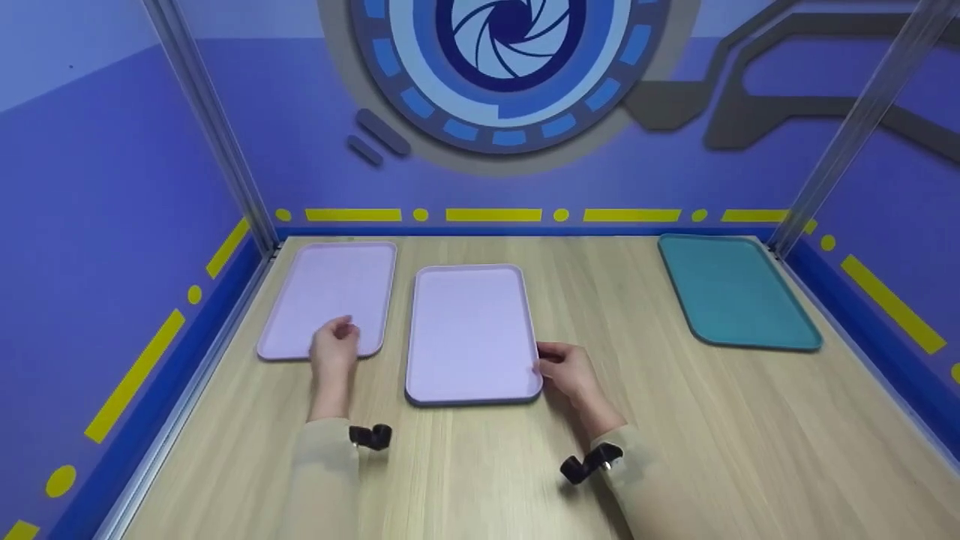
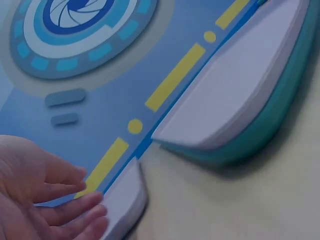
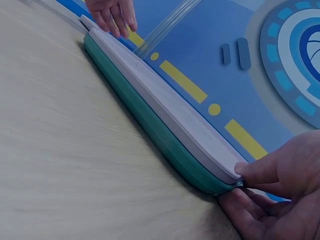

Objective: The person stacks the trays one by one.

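A lilac rectangular tray (image 1: 472, 330) lies in the middle of the table, stacked on a green tray (image 3: 167, 155) whose side shows below it in both wrist views. At the stack's near right corner, my right hand (image 1: 571, 373) pinches the edge, thumb on the lilac rim and fingers below at the green one. My left hand (image 1: 335, 354) is over the near edge of another lilac tray (image 1: 341, 281) at the left. Its fingers (image 2: 75, 207) are loosely bent and hold nothing in the left wrist view.
Another green tray (image 1: 739, 292) lies at the far right of the wooden table (image 1: 675, 427). Blue printed walls (image 1: 255, 135) enclose the table at the back and both sides, with metal posts (image 1: 217, 127) in the corners.
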`<state>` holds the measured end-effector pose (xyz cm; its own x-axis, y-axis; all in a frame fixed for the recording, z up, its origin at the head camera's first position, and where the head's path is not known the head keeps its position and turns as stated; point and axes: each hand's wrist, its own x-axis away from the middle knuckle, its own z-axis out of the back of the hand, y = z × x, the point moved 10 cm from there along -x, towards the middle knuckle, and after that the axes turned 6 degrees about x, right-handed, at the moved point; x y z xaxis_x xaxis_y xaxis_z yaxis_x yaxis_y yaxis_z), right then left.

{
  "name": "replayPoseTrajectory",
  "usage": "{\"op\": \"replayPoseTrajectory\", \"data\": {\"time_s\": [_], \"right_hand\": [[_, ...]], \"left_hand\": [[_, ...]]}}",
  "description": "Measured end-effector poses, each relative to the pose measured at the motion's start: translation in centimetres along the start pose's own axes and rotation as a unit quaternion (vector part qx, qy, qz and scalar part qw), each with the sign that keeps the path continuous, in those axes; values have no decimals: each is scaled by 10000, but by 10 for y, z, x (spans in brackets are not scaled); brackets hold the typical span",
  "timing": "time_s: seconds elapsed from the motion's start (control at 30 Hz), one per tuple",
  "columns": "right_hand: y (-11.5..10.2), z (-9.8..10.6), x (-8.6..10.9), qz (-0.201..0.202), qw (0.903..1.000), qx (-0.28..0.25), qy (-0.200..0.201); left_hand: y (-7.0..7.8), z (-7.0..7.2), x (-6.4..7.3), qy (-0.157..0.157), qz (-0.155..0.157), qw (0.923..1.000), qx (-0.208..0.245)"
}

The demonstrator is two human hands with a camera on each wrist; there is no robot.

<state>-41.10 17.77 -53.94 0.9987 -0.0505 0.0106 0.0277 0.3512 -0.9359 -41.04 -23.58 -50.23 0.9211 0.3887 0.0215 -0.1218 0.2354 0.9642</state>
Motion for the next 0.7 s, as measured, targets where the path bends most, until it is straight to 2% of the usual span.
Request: {"op": "replayPoseTrajectory", "data": {"time_s": [0.1, 0.23, 0.3, 0.37, 0.43, 0.6, 0.7], "right_hand": [[0, 1, 0, 14, 10000, 55, 25], [0, 0, 0, 55, 9999, 85, 11], [0, -2, 0, 49, 10000, 76, -6], [1, -3, -1, 79, 10000, 53, -29], [1, -3, -1, 102, 9999, 59, -35], [1, -1, -2, 96, 9999, 118, 6], [1, 0, -2, 71, 9998, 196, 0]], "left_hand": [[4, 29, -15, 413, -179, 9984, -334], [-4, 71, -30, 964, 55, 9878, -1222], [-13, 88, -34, 1074, 293, 9800, -1650], [-23, 100, -38, 1044, 393, 9765, -1842], [-31, 104, -42, 819, 413, 9780, -1875], [-46, 97, -50, 54, 258, 9869, -1590], [-50, 99, -49, 87, 243, 9872, -1571]]}}
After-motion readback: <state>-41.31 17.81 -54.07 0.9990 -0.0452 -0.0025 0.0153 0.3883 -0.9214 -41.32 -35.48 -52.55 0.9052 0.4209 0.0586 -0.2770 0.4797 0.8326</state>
